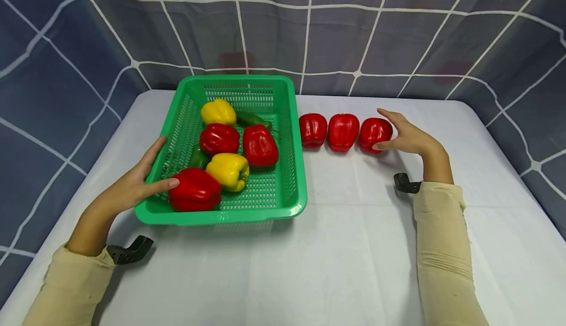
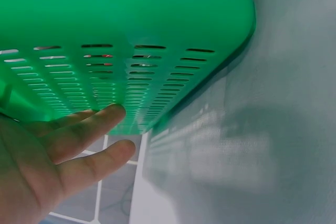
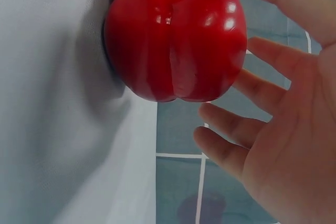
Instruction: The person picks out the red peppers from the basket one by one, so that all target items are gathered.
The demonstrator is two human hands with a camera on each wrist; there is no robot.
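A: Start at the left. What is the left hand [image 1: 131, 184] doing?

B: Its straight fingers lie outside the left wall of the slotted green plastic basket [image 1: 221, 216]; its thumb crosses the rim to the glossy, blocky red bell pepper [image 1: 194, 192] in the near left corner. Nothing is clenched there.

A: The risk?

B: A sideways push could slide the basket rightward, since I see no firm hold. Thumb pressure could roll that pepper.

A: And the rest inside?

B: Lobed yellow bell peppers, one far [image 1: 218, 112] and one near [image 1: 229, 170], sit loose among more red ones and partly hidden dark green vegetables. A jolt could shift them all.

A: Further right?

B: Three shiny red peppers stand in a row on the white cloth [image 1: 345, 252]. The left one [image 1: 313, 130] is just beside the basket, so a bump there could shove it into the middle one [image 1: 343, 132].

A: And the right hand [image 1: 410, 137]?

B: Spread about the right-end pepper [image 1: 374, 132], thumb near, fingers far, not closed around it. I can't tell how firmly it touches. Squeezed unevenly, that smooth skin might slip and spin away.
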